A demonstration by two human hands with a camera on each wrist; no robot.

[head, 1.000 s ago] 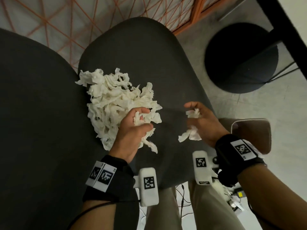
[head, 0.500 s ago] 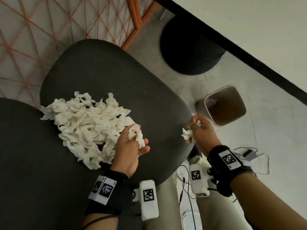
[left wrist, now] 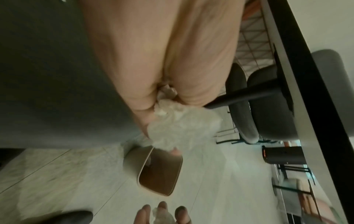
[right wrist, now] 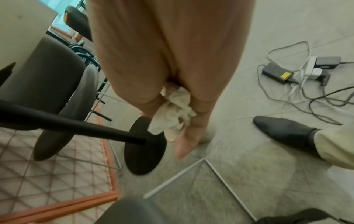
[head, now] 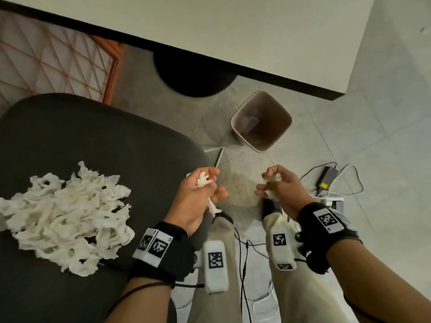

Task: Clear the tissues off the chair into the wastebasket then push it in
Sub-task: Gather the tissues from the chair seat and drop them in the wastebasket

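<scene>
Both fists loaded with tissue, short of the wastebasket.

Head view: our left hand and right hand each curl round a wad, over the floor; the main tissues heap lies on the chair seat. Left wrist view: the wad bulges loose past the fingers, so it is probably light, soft and easily shed. Right wrist view: a smaller clump is pinched tight. We judge bunching from above works best.

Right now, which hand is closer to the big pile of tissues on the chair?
Left. The left hand hovers at the chair's edge beside the pile; the right hand is farther off, over the floor.
</scene>
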